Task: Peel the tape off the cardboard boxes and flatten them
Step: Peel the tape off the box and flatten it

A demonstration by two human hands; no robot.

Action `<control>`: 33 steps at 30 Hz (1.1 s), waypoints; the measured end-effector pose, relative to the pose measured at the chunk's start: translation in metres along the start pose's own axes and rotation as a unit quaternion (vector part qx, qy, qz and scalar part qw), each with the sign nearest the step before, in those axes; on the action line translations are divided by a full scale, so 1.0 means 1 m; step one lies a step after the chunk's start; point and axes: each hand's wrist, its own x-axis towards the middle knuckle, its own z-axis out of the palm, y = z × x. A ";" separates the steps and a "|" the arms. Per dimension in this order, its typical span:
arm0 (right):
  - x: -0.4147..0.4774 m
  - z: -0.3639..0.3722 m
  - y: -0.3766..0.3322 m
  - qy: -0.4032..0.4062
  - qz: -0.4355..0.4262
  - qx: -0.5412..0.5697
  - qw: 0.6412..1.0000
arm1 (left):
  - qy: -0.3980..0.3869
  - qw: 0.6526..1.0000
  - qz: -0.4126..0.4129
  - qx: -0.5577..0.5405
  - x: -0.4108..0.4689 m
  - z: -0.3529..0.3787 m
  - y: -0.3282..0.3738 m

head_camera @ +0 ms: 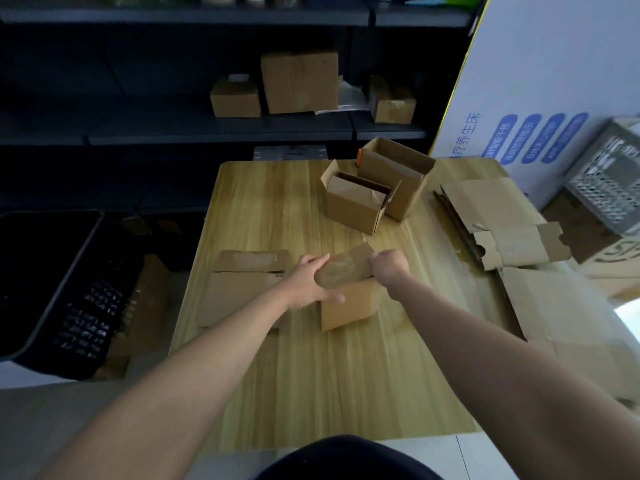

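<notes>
Wooden table (277, 209) underneath, with flattened cardboard (485, 202) spread along its right side and two open boxes (353, 206) touching at the far end. Mid-table, just beside a flat sheet (239, 289): small box (349, 306), upright. Left hand (308, 282) wrapped over its top left corner, thumb curled onto the near face. Right hand (389, 268) fisted, pinching the glossy top flap (346, 268) at its right end; tape edge itself too small to make out. Best to brace firmly with the left, pull low and steady along the seam, and avoid tearing the board.
</notes>
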 end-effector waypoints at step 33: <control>0.001 -0.018 -0.020 -0.039 0.078 -0.005 0.996 | 0.127 0.977 0.142 0.100 0.007 0.005 0.020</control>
